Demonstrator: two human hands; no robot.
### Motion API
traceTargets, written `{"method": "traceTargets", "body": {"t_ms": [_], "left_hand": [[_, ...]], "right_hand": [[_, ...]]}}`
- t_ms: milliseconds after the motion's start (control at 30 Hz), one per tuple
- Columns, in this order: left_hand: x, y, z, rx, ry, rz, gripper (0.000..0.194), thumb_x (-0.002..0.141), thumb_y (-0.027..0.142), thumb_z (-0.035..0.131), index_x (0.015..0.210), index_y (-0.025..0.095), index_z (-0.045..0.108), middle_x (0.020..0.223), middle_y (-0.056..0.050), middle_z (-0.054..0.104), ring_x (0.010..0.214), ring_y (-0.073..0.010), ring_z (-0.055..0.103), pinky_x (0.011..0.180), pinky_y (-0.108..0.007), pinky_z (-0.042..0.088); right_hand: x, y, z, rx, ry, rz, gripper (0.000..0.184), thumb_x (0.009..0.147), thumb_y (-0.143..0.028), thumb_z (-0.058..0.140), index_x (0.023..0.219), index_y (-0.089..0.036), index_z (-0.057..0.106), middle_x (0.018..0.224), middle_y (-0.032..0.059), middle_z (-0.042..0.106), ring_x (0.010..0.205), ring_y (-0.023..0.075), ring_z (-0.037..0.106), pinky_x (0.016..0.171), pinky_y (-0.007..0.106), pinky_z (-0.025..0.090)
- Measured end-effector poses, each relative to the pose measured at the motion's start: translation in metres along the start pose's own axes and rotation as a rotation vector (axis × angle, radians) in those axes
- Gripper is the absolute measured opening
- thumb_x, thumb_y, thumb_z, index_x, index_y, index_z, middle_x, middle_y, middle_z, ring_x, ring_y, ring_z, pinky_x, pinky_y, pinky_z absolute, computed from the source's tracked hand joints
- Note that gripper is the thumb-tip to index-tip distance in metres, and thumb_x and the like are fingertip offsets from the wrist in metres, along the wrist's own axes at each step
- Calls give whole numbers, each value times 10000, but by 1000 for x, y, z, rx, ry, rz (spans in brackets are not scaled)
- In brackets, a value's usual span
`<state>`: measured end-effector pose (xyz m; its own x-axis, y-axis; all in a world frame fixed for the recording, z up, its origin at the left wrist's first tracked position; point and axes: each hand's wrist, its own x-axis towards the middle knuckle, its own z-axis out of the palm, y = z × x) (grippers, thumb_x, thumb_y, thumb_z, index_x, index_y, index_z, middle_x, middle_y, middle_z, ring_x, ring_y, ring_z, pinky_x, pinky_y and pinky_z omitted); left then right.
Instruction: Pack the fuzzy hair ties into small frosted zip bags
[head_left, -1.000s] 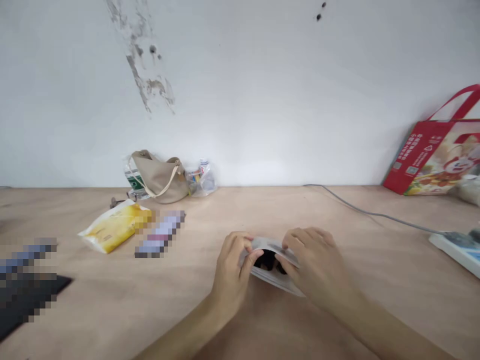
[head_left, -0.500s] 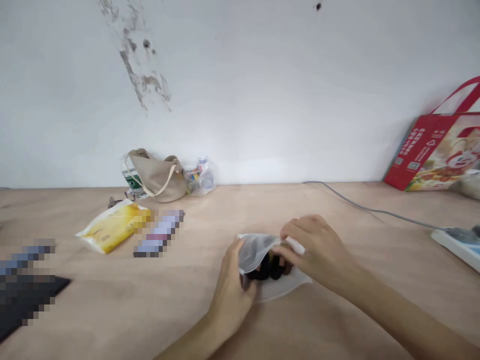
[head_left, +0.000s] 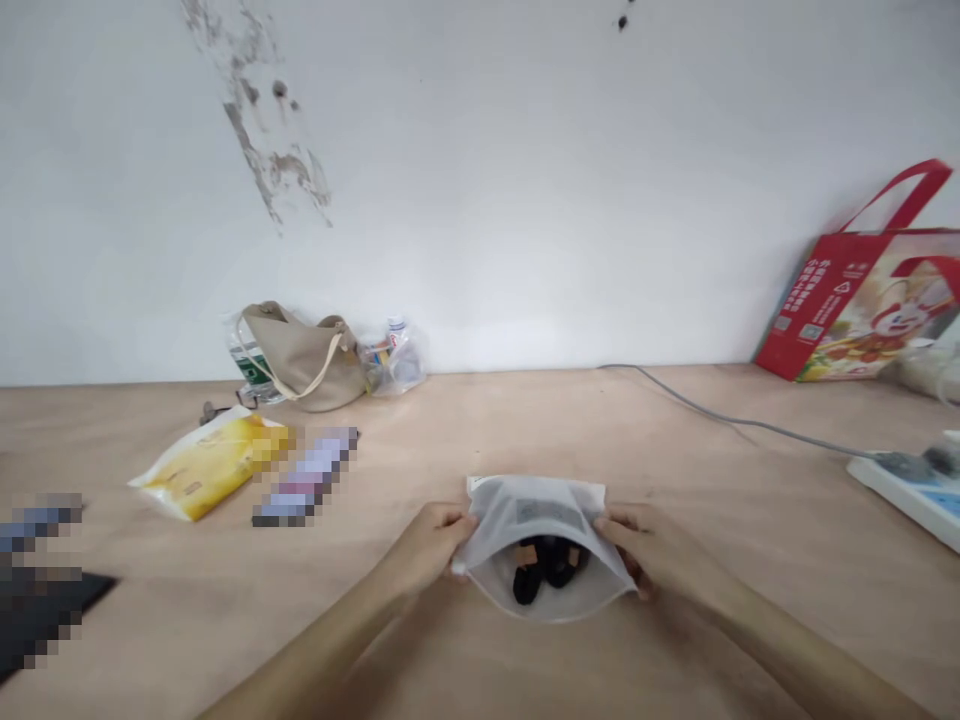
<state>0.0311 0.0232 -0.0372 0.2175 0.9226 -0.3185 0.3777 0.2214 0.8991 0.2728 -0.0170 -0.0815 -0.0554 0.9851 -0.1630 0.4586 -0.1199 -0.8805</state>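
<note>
A frosted plastic pouch (head_left: pixel 487 560) lies on the table with its mouth gaping toward me. Inside it are black looped items (head_left: pixel 527 585) with small tan tags or bands; their exact kind is unclear. My left hand (head_left: pixel 431 545) pinches the pouch's left edge, thumb on top. On the opposite edge, my right hand (head_left: pixel 649 545) grips the plastic near the mouth, some of its fingers hidden underneath.
Left on the wooden table (head_left: pixel 420 440) are a yellow-and-white packet (head_left: pixel 217 460), a blurred-out lilac item (head_left: pixel 307 475) and a beige bag (head_left: pixel 307 360). A grey cable (head_left: pixel 705 408) runs to a white power strip (head_left: pixel 911 495). A red shopping bag (head_left: pixel 855 300) stands far right.
My right hand has moved from the pouch's opening, by the black items, to its right edge. My left hand has shifted left, and the mouth now spreads wider, with the contents deeper inside.
</note>
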Motion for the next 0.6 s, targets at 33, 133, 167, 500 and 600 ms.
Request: {"method": "traceTargets", "body": {"t_ms": [33, 133, 167, 500, 600], "left_hand": [[2, 3, 3, 8, 15, 34, 301, 689, 412, 578, 537, 152, 571, 475, 35, 523, 456, -113, 481, 460, -215, 404], [4, 11, 8, 35, 93, 211, 266, 751, 375, 538, 601, 161, 589, 560, 34, 557, 554, -123, 513, 527, -206, 410], [2, 11, 8, 38, 124, 296, 245, 775, 361, 523, 651, 166, 605, 611, 30, 588, 609, -132, 541, 569, -208, 420], [-13, -30, 12, -21, 161, 460, 162, 809, 307, 532, 833, 190, 641, 902, -27, 692, 883, -204, 614, 845, -295, 453], [-9, -26, 14, -60, 224, 466, 183, 798, 340, 541, 711, 183, 578, 746, -17, 666, 745, -186, 605, 720, -270, 468]], "right_hand": [[2, -6, -1, 4, 31, -29, 377, 861, -444, 393, 602, -202, 518, 446, -28, 521, 372, 122, 489, 374, 213, 369], [4, -20, -12, -1, 168, -141, 337, 857, -457, 412, 660, -205, 517, 565, -17, 548, 540, 145, 535, 504, 233, 412], [2, -21, -16, -4, 219, -180, 315, 858, -457, 419, 708, -206, 536, 637, -6, 573, 624, 158, 553, 561, 239, 423], [-27, 9, -12, -71, 221, -396, 246, 885, -354, 440, 867, -233, 653, 917, 56, 678, 902, 245, 605, 810, 339, 459], [-19, 0, -12, 18, 277, -385, 229, 852, -378, 490, 822, -225, 658, 852, 47, 681, 882, 252, 610, 777, 338, 467]]}}
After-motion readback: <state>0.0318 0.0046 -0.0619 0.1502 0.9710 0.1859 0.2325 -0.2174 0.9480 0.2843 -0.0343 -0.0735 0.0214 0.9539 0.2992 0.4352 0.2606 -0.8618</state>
